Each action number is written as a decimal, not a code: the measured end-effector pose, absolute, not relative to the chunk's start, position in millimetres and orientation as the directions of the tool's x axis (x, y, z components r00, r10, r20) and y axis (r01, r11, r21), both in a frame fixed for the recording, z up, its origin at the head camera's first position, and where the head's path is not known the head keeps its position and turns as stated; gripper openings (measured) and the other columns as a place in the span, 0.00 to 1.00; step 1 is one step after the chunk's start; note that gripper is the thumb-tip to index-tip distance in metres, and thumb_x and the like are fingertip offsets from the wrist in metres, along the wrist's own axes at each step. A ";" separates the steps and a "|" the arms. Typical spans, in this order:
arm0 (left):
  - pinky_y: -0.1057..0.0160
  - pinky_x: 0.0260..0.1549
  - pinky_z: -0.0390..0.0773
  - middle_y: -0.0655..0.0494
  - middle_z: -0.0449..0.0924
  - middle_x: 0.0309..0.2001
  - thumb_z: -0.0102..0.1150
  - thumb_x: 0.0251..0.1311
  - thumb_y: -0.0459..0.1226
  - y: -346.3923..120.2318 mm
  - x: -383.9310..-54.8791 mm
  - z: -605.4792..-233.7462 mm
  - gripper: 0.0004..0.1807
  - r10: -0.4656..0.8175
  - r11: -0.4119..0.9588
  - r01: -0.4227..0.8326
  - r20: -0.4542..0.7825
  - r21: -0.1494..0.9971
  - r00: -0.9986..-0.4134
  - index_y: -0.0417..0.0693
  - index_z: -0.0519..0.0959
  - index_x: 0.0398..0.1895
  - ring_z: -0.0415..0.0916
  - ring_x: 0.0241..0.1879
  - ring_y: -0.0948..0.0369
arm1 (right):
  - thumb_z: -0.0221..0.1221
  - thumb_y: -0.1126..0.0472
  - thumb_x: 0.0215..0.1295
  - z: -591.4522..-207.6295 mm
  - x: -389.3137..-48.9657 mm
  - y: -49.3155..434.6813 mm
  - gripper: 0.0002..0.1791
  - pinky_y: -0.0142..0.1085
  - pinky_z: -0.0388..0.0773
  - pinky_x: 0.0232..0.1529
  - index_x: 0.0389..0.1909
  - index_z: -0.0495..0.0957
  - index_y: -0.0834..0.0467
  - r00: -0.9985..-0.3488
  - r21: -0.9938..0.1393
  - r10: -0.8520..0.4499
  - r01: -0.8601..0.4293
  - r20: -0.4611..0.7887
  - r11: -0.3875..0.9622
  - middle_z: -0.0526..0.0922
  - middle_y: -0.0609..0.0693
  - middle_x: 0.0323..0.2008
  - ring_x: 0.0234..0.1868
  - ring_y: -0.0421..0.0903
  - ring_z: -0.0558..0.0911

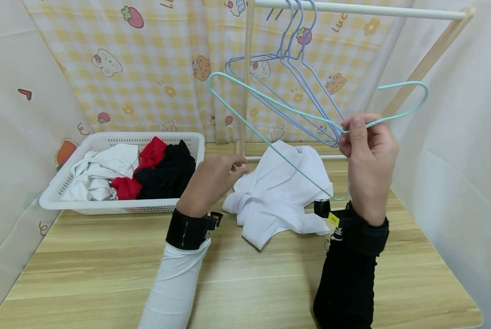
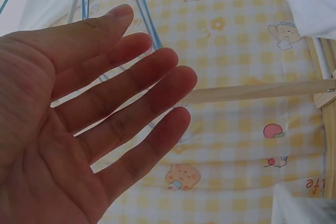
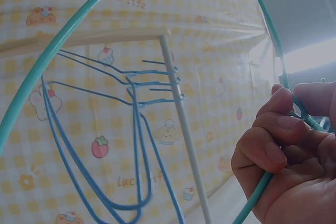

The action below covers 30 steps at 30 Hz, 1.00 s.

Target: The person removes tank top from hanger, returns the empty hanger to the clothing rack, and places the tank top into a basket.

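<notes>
My right hand [image 1: 370,169] grips a mint-green wire hanger [image 1: 286,107] at its neck, thumb and curled fingers round the wire. The hook points right and the body stretches left, raised above the table. In the right wrist view the fingers [image 3: 265,140] curl about the green wire. My left hand [image 1: 214,180] is in the air left of a white garment [image 1: 282,187], holding nothing; the left wrist view shows its fingers [image 2: 168,90] straight and spread. The white garment lies crumpled on the wooden table [image 1: 245,283], below the hanger.
A white basket [image 1: 119,206] with white, red and black clothes [image 1: 169,171] stands at the left. Behind the hands, several blue hangers [image 1: 298,59] hang from the white rail [image 1: 360,8] of a wooden-legged rack. A yellow checked curtain [image 1: 163,59] covers the back.
</notes>
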<state>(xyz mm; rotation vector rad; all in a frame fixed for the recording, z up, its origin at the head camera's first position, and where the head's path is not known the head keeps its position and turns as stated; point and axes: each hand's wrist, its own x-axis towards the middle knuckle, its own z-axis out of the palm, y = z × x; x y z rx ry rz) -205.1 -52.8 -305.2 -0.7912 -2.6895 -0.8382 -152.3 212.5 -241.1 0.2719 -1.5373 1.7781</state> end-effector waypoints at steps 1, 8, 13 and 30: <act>0.52 0.45 0.87 0.52 0.92 0.48 0.64 0.77 0.43 -54.8 -204.3 -303.7 0.13 0.418 0.696 0.543 0.350 0.470 -0.838 0.48 0.90 0.56 0.89 0.48 0.55 | 0.62 0.63 0.80 -240.1 -150.9 214.0 0.09 0.28 0.73 0.30 0.36 0.84 0.60 -0.686 -0.755 0.410 -0.656 0.601 0.008 0.79 0.55 0.28 0.29 0.47 0.74; 0.49 0.50 0.88 0.48 0.90 0.57 0.67 0.76 0.43 -64.5 -199.5 -295.3 0.17 0.377 0.706 0.554 0.427 0.442 -0.822 0.46 0.87 0.61 0.87 0.57 0.51 | 0.66 0.69 0.74 -232.4 -135.7 228.7 0.03 0.29 0.73 0.30 0.39 0.83 0.66 -0.643 -0.742 0.506 -0.671 0.574 -0.011 0.80 0.56 0.29 0.29 0.49 0.73; 0.47 0.55 0.87 0.44 0.88 0.61 0.68 0.75 0.42 -66.2 -198.1 -293.8 0.20 0.372 0.693 0.570 0.458 0.443 -0.808 0.43 0.85 0.63 0.85 0.62 0.48 | 0.66 0.73 0.71 -226.8 -122.3 242.6 0.04 0.30 0.74 0.29 0.40 0.82 0.71 -0.601 -0.729 0.609 -0.682 0.517 -0.055 0.79 0.59 0.29 0.28 0.50 0.72; 0.46 0.61 0.85 0.44 0.86 0.64 0.67 0.75 0.43 -70.7 -195.5 -290.0 0.22 0.356 0.702 0.550 0.446 0.452 -0.821 0.41 0.84 0.66 0.82 0.66 0.46 | 0.57 0.72 0.80 -229.3 -101.0 290.4 0.07 0.31 0.70 0.37 0.47 0.84 0.68 -0.398 -0.686 0.790 -0.727 0.467 0.039 0.76 0.59 0.37 0.36 0.50 0.69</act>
